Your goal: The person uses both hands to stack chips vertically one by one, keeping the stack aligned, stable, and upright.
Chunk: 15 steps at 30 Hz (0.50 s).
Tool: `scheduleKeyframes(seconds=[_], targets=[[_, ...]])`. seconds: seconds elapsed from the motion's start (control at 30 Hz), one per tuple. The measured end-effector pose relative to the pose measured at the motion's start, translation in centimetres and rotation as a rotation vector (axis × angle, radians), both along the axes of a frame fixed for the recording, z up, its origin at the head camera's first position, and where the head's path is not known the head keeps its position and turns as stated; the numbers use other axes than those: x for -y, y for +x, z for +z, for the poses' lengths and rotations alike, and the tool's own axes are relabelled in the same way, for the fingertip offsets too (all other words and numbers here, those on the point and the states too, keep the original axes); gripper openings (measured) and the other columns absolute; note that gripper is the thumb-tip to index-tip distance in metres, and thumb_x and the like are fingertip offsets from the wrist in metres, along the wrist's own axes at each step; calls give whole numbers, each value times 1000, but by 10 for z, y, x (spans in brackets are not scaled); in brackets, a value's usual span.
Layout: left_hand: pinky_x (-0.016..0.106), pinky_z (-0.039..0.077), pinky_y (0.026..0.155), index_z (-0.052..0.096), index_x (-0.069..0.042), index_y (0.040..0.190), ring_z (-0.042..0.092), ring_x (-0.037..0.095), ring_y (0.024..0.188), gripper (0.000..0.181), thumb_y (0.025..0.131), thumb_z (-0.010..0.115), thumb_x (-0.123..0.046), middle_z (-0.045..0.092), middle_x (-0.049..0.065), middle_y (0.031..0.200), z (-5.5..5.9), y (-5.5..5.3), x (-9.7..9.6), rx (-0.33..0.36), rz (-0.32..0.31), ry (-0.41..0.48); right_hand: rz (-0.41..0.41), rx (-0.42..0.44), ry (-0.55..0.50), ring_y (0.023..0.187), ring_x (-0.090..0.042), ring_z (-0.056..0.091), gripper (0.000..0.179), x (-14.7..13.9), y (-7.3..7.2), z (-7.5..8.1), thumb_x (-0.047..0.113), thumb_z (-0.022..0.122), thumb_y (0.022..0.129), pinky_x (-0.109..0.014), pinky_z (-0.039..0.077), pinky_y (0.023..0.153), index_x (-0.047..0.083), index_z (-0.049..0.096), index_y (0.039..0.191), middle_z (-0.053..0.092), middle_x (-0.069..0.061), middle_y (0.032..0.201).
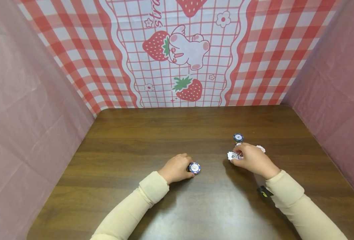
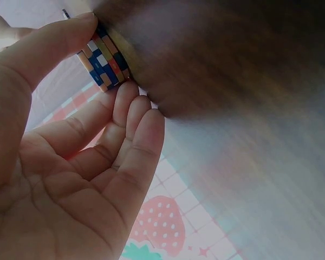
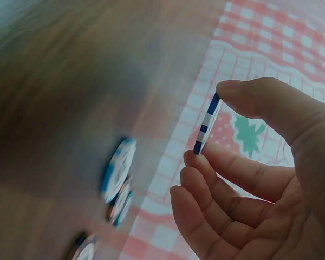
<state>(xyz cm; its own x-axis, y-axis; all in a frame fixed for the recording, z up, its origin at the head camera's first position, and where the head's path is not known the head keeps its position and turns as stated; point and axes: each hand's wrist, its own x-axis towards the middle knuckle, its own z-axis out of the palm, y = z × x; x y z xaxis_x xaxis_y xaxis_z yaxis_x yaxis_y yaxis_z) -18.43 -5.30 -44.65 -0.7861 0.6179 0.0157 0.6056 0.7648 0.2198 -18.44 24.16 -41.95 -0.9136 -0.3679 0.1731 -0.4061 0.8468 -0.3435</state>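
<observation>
A stack of several poker chips (image 1: 194, 168), with a blue-and-white one on top, stands on the table at the centre. My left hand (image 1: 177, 169) holds it from the left, thumb on the near side and fingers on the far side. In the left wrist view, the stack (image 2: 104, 62) shows blue, orange, white and red edges. To the right, my right hand (image 1: 253, 160) pinches a single poker chip (image 1: 232, 156) above the table. The right wrist view shows this chip (image 3: 207, 123) edge-on, blue and white, between thumb and fingertips.
Beyond the right hand lies a blue chip (image 1: 238, 137), with another chip (image 1: 238, 144) partly hidden by the fingers. A pinkish-white chip (image 1: 260, 148) lies farther right. Pink cloth walls (image 1: 338, 83) flank the wooden table (image 1: 120, 133); a strawberry-print cloth (image 1: 182, 66) hangs behind.
</observation>
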Motion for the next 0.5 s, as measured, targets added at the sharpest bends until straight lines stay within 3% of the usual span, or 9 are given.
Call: scheduleKeyframes(seconds=[0.17,0.5], targets=[[30,51,88,71,-11,107,64,19,98,38,78,79,-34,70,0,98,1,1,0,-4,0,1,31,-1,-19,74,-16,61,30,17,-3,3,20,79,76,-37,50,68,0,69,95,67,-6,86],[30,50,88,71,-11,107,64,18,97,38,78,79,-34,69,0,98,0,0,0,-7,0,2,128,-42,-32,71,-11,56,26,49,-10,5,22,81,74,-30,46,63,4,70,90,63,0,79]])
